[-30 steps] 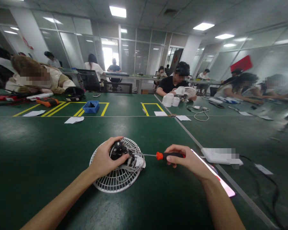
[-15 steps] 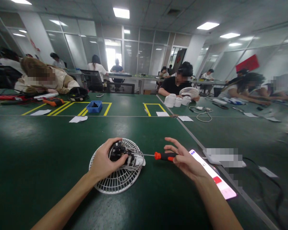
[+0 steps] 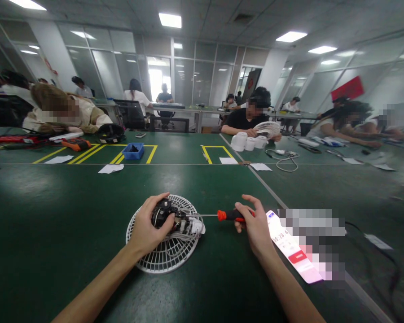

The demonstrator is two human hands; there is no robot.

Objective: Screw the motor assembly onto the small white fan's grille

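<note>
My left hand (image 3: pixel 150 223) is closed round a black fan motor (image 3: pixel 162 211), which lies on a round white fan grille (image 3: pixel 158 264) on the green table. White and grey wires and a white plastic part (image 3: pixel 195 225) sit at the motor's right side. From the right, the thin shaft of a red-and-black screwdriver (image 3: pixel 232 215) reaches level into this assembly; its tip is hidden among the parts. My right hand (image 3: pixel 254 222) pinches the screwdriver's handle near its end, with thumb and fingers bent round it.
A lit phone (image 3: pixel 294 251) lies right of my right hand, beside a blurred-out item. Farther off are a blue bin (image 3: pixel 133 151), paper slips (image 3: pixel 111 168), white cups (image 3: pixel 239 141) and a coiled cable (image 3: pixel 286 157). A person across the table holds another white grille (image 3: pixel 268 129).
My right hand has rolled over the screwdriver handle, from palm-up with fingers spread to a grip from above. My left hand and the motor stay nearly in place.
</note>
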